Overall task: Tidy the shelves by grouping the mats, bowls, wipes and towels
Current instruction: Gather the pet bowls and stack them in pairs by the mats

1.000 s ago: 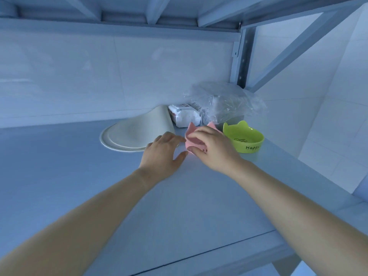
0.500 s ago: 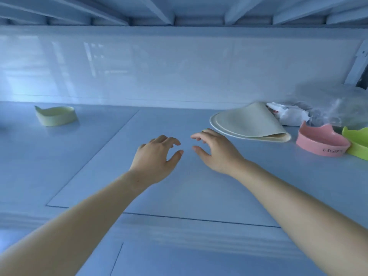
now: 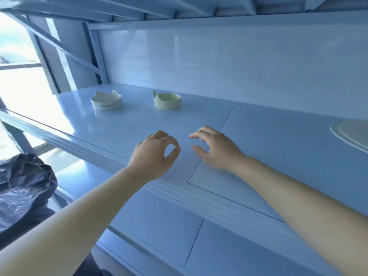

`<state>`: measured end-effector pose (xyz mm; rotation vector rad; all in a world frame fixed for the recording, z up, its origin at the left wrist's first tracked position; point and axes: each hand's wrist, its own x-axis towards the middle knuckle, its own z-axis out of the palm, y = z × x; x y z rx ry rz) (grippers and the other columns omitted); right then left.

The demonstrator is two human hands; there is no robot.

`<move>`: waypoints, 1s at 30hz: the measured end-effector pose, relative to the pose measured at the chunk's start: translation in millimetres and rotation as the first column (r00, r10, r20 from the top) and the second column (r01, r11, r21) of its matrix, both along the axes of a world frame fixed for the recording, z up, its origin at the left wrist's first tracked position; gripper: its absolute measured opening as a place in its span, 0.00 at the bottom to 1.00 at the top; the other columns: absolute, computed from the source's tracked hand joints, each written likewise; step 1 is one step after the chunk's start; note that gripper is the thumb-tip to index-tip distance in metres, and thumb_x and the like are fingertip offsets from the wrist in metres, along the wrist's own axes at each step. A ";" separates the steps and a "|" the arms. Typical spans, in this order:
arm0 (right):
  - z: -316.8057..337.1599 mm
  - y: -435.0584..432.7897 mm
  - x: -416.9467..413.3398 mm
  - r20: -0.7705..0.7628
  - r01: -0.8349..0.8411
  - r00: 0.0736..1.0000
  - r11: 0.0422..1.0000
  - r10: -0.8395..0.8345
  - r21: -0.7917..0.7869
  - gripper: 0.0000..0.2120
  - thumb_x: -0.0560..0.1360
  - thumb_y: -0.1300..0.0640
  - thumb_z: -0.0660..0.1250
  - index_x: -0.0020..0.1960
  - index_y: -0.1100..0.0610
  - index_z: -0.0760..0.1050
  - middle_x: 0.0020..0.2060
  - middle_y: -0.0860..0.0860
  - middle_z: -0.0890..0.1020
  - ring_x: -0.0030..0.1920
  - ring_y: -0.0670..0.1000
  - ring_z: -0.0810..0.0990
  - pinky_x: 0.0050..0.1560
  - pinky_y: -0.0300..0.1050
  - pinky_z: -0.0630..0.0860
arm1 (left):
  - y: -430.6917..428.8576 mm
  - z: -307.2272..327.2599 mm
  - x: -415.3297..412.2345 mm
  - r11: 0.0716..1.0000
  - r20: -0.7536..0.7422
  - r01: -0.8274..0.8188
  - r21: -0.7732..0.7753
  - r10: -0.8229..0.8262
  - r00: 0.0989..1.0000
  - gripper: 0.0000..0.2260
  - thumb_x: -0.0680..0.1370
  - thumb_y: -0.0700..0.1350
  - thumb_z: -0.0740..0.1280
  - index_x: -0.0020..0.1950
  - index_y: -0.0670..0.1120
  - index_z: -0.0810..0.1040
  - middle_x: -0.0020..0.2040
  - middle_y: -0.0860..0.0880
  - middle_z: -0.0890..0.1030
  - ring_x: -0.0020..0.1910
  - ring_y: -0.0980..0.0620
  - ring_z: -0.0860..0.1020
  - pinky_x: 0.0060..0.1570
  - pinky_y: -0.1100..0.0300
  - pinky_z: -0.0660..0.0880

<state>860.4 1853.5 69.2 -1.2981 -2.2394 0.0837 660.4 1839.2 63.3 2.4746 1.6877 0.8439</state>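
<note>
Two cat-eared bowls stand on the white shelf (image 3: 268,140), far left of centre: a white bowl (image 3: 106,101) with lettering on its side and a pale yellow bowl (image 3: 167,101) to its right. My left hand (image 3: 155,156) hovers over the shelf's front part with curled fingers, holding nothing. My right hand (image 3: 215,148) hovers beside it, fingers apart and empty. Both hands are well short of the bowls. The rim of a round pale mat (image 3: 350,134) shows at the right edge.
A black plastic bag (image 3: 22,188) sits low at the left, below the shelf. A lower shelf board (image 3: 159,226) runs under my forearms. The upright post and diagonal brace (image 3: 65,50) close the shelf's left end, with a bright window behind.
My right hand let go of the pink bowl beside the green one. My view and both empty hands swung left along the shelf, bringing the white and yellow bowls into sight.
</note>
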 end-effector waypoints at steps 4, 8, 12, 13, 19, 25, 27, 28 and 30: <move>-2.1 35.1 -37.7 -0.008 -0.073 0.997 0.997 0.072 -0.022 0.14 0.77 0.50 0.61 0.61 0.51 0.72 0.57 0.45 0.74 0.53 0.41 0.71 0.52 0.40 0.69 | 18.1 -2.2 -36.7 0.995 0.010 -0.087 -0.051 0.087 0.996 0.10 0.77 0.54 0.60 0.55 0.56 0.76 0.57 0.54 0.74 0.41 0.51 0.72 0.49 0.55 0.70; 1.6 71.1 -68.0 0.001 -0.139 0.990 0.990 0.140 -0.027 0.14 0.77 0.50 0.61 0.61 0.51 0.72 0.58 0.45 0.74 0.53 0.42 0.72 0.53 0.43 0.71 | 41.7 -0.2 -62.3 0.986 0.025 -0.150 -0.071 0.152 0.988 0.10 0.76 0.54 0.61 0.56 0.57 0.75 0.58 0.55 0.73 0.51 0.51 0.76 0.53 0.52 0.72; 7.3 107.0 -87.4 0.008 -0.189 0.982 0.982 0.189 -0.005 0.14 0.77 0.50 0.61 0.61 0.51 0.73 0.58 0.46 0.74 0.51 0.40 0.70 0.48 0.39 0.67 | 66.9 1.8 -78.0 0.980 0.026 -0.187 -0.071 0.190 0.982 0.10 0.76 0.53 0.62 0.56 0.57 0.74 0.57 0.55 0.74 0.54 0.51 0.75 0.54 0.51 0.72; 7.3 115.0 -90.8 0.004 -0.198 0.980 0.980 0.198 -0.003 0.14 0.77 0.50 0.61 0.61 0.52 0.73 0.57 0.46 0.74 0.50 0.39 0.69 0.48 0.38 0.65 | 73.2 2.0 -81.2 0.977 0.038 -0.200 -0.069 0.203 0.979 0.10 0.76 0.53 0.62 0.56 0.57 0.74 0.57 0.55 0.74 0.54 0.51 0.75 0.53 0.52 0.72; 2.1 154.8 -108.0 -0.010 -0.235 0.972 0.971 0.235 -0.038 0.13 0.78 0.50 0.59 0.60 0.52 0.73 0.57 0.46 0.74 0.50 0.41 0.70 0.49 0.39 0.66 | 108.2 7.1 -106.2 0.963 0.126 -0.267 -0.044 0.271 0.954 0.10 0.75 0.50 0.64 0.56 0.56 0.74 0.56 0.56 0.74 0.52 0.52 0.75 0.46 0.56 0.73; 0.6 185.7 -117.3 -0.014 -0.200 0.980 0.978 0.200 -0.062 0.13 0.78 0.49 0.58 0.59 0.52 0.74 0.56 0.47 0.75 0.49 0.40 0.68 0.48 0.39 0.65 | 142.7 7.7 -116.6 0.969 0.136 -0.244 -0.025 0.245 0.960 0.09 0.75 0.48 0.64 0.55 0.56 0.76 0.53 0.55 0.76 0.49 0.51 0.77 0.47 0.52 0.75; 2.2 194.0 -119.2 -0.009 -0.178 0.984 0.982 0.178 -0.064 0.13 0.79 0.49 0.57 0.59 0.52 0.74 0.56 0.47 0.75 0.49 0.40 0.69 0.48 0.39 0.65 | 157.9 10.8 -117.1 0.974 0.160 -0.227 -0.017 0.227 0.961 0.09 0.75 0.47 0.64 0.54 0.55 0.76 0.53 0.55 0.76 0.49 0.50 0.77 0.48 0.52 0.76; 3.6 198.4 -120.0 -0.009 -0.165 0.986 0.984 0.165 -0.061 0.13 0.79 0.49 0.57 0.59 0.52 0.74 0.56 0.47 0.75 0.49 0.40 0.69 0.48 0.40 0.65 | 165.7 12.2 -117.0 0.976 0.160 -0.216 -0.017 0.216 0.963 0.09 0.75 0.47 0.64 0.54 0.55 0.76 0.53 0.55 0.77 0.49 0.51 0.77 0.48 0.52 0.76; 6.4 207.7 -121.6 -0.014 -0.133 0.991 0.990 0.133 -0.054 0.13 0.79 0.49 0.57 0.59 0.52 0.73 0.55 0.47 0.75 0.49 0.41 0.68 0.48 0.40 0.66 | 180.9 13.7 -118.0 0.983 0.144 -0.182 -0.025 0.184 0.972 0.09 0.75 0.48 0.64 0.54 0.56 0.76 0.53 0.56 0.77 0.49 0.52 0.76 0.48 0.53 0.75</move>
